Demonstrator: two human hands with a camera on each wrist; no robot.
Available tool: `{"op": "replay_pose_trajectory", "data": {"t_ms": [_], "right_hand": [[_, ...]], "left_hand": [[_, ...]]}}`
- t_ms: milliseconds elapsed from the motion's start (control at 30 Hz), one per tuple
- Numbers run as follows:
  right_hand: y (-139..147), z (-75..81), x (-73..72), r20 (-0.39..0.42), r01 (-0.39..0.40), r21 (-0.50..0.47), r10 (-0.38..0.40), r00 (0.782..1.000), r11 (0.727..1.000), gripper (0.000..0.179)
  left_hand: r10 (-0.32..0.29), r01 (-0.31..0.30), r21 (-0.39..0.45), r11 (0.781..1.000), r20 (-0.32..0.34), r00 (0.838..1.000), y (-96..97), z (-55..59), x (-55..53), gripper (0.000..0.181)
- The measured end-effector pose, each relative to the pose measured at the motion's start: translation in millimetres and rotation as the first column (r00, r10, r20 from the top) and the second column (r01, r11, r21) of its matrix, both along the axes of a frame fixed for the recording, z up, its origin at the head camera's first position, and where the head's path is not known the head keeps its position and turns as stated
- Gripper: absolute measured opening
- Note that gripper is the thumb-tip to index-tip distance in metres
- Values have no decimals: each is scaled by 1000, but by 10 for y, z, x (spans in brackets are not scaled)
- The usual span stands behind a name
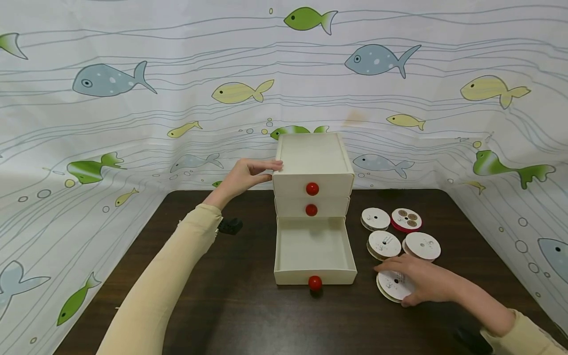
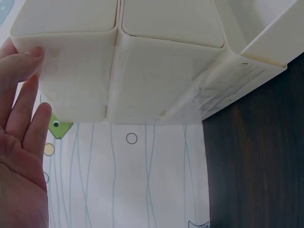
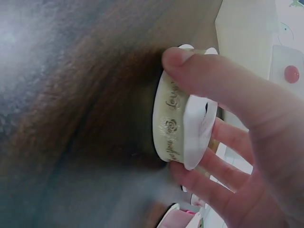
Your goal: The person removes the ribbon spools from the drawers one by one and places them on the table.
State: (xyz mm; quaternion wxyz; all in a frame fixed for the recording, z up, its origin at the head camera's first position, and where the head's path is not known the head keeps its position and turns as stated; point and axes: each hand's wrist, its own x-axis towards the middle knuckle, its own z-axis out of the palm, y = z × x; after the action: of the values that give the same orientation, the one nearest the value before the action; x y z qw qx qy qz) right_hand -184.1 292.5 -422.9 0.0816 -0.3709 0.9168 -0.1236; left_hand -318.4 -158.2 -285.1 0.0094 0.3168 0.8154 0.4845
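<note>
A cream cabinet (image 1: 314, 154) with red-knobbed drawers stands mid-table; its bottom drawer (image 1: 314, 246) is pulled out and holds nothing. My left hand (image 1: 241, 177) touches the cabinet's upper left edge with fairly straight fingers. In the left wrist view, the thumb and fingers of the left hand (image 2: 21, 128) lie against the cabinet wall (image 2: 76, 76). To the right of the drawer, my right hand (image 1: 432, 278) grips a ribbon spool (image 1: 394, 284) between thumb and fingers. Cream ribbon with dark lettering shows on that spool (image 3: 172, 116) in the right wrist view.
Behind the right hand lie several more ribbon spools: a white-topped one (image 1: 375, 218), one with a red rim (image 1: 406, 220), another (image 1: 383, 244) and a pinkish one (image 1: 422, 245). A dark wooden table (image 1: 248, 310) bears everything. A fish-patterned sheet (image 1: 186, 54) surrounds the back and sides.
</note>
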Motion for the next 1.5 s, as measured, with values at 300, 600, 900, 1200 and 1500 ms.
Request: {"op": "replay_pose_trajectory", "data": {"t_ms": [300, 600, 900, 1200, 1500], "right_hand": [[53, -27, 9, 56, 0, -84, 5, 998, 996, 81], [58, -37, 30, -26, 13, 4, -13, 1000, 1000, 84], [58, -5, 44, -76, 20, 40, -16, 997, 999, 80], [41, -22, 49, -118, 25, 31, -21, 993, 999, 79], [15, 120, 49, -190, 55, 11, -52, 980, 998, 68]], "left_hand": [[-8, 7, 24, 1000, 13, 1000, -10, -17, -16, 31], [-7, 7, 29, 1000, 15, 1000, -6, -15, -16, 30], [1, -1, 20, 1000, 9, 1000, -28, -116, -134, 31], [0, 0, 27, 1000, -13, 1000, -64, -217, -236, 30], [-4, 4, 33, 999, -14, 1000, -68, -216, -236, 31]]}}
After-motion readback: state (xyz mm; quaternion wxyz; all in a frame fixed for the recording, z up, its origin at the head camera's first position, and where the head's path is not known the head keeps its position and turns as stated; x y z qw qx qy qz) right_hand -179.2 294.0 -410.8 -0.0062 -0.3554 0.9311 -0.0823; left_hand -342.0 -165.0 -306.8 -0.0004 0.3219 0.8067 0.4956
